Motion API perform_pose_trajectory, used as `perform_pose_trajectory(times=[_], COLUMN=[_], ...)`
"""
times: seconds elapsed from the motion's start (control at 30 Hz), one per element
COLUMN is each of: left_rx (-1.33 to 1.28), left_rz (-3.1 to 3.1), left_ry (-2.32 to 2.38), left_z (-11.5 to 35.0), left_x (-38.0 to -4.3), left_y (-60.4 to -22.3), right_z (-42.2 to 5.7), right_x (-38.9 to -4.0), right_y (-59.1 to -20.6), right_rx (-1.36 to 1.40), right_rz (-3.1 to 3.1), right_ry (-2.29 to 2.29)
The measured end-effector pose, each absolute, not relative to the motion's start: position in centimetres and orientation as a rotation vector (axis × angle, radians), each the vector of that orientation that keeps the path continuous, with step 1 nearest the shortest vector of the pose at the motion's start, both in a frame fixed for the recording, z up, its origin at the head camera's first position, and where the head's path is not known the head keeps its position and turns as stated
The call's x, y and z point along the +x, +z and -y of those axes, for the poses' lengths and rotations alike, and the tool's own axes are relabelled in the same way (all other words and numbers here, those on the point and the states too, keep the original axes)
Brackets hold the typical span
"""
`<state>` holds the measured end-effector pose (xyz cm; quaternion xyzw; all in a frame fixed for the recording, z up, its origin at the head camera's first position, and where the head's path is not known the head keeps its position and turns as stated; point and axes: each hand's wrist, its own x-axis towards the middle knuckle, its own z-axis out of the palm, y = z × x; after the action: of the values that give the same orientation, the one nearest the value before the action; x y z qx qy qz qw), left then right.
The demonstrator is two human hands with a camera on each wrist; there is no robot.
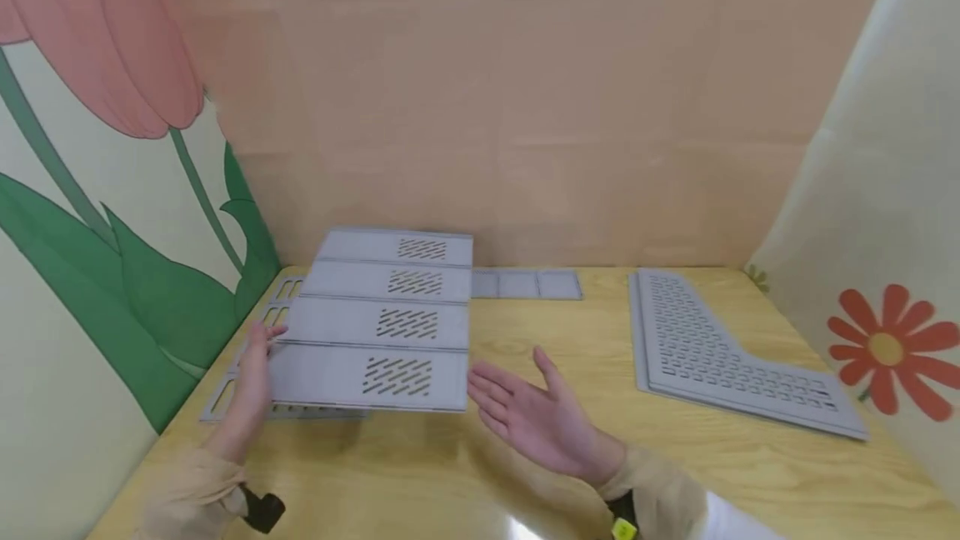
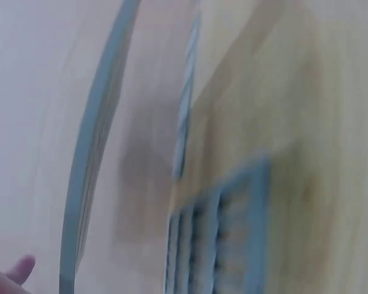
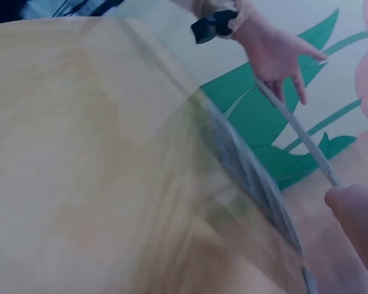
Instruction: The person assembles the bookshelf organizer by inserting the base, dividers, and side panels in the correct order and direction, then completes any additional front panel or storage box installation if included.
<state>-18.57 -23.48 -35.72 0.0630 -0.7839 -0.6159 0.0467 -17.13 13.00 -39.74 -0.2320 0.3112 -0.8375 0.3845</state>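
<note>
A flat grey panel, scored into several strips with a slotted patch on each, is raised above the wooden table and tilted. My left hand is at its left edge, thumb spread apart; the right wrist view shows the left hand with extended fingers against that edge. My right hand has straight fingers, palm turned up and inward, fingertips right at the panel's lower right edge. In the left wrist view the panel's edge shows side-on, a fingertip beside it.
Beneath the raised panel lies a grey frame with cutouts, partly hidden. A flat grey strip lies at the back edge. L-shaped slotted grey panels lie at the right. Cloth walls with printed flowers enclose the table.
</note>
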Motion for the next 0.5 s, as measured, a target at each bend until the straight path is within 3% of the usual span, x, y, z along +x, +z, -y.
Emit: perform_pose_trajectory(times=[0.27,0.5], left_rx=[0.019,0.048], left_rz=[2.385,2.43], left_ry=[-1.921,-2.007], left_z=[15.3,12.2], left_x=[-14.2,-12.9], left_y=[-39.4,-41.0], right_z=[-22.0,-25.0], right_x=[-11.7,-9.6], right_y=[-40.3,-40.6], right_rx=[-0.648,-0.416], right_rz=[-0.583,-0.46], right_ry=[-2.069,-2.087])
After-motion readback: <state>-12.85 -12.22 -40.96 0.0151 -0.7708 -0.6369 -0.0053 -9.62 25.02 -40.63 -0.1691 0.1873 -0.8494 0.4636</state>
